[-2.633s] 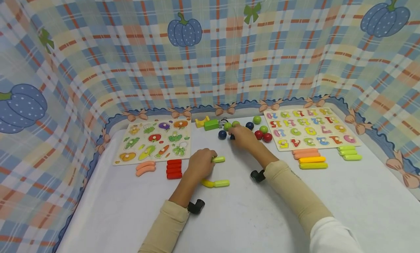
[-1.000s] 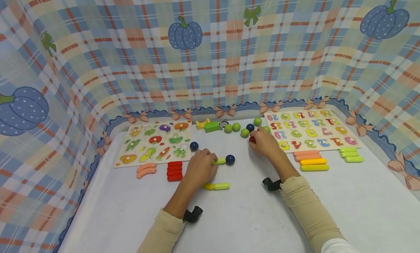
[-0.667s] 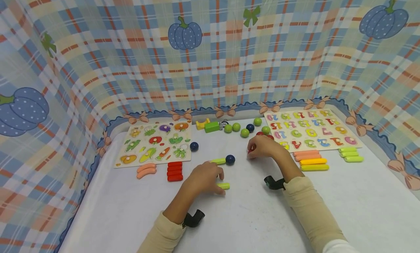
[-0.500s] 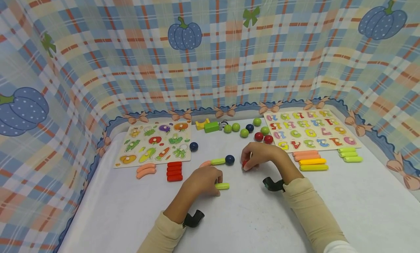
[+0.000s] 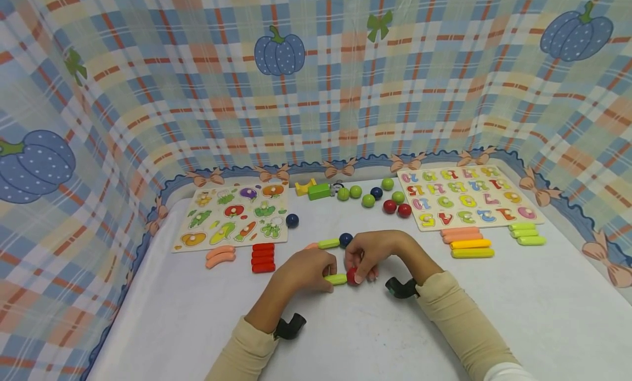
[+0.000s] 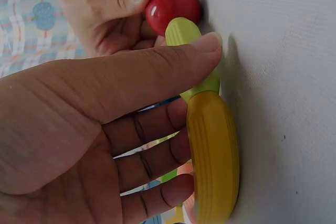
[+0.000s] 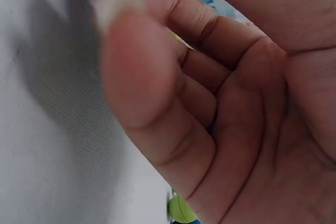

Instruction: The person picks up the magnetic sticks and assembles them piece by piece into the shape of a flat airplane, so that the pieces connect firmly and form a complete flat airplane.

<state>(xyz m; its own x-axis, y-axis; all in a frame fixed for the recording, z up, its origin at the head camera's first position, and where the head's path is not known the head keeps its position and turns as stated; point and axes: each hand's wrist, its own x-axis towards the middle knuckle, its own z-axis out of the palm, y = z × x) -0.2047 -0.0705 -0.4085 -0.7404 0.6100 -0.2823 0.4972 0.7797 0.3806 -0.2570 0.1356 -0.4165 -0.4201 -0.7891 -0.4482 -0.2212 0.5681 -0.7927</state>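
Note:
My left hand pinches a light green ridged stick between thumb and fingers, low over the white table. A curved yellow piece lies end to end with that stick, under the fingertips. With thumb and fingers my right hand holds a glossy red ball at the stick's far end; in the left wrist view ball and stick overlap. Just beyond lies a similar row: a pink piece, partly behind the left hand, another light green stick and a dark blue ball.
Several green balls, two red balls and a dark blue ball lie at the back. A vegetable puzzle board and red sticks are left; a number puzzle board and yellow sticks are right.
My right hand has placed a dark blue ball beside the far stick, then brought a red ball to the nearer one. My left hand has shifted from the far stick to the nearer one.

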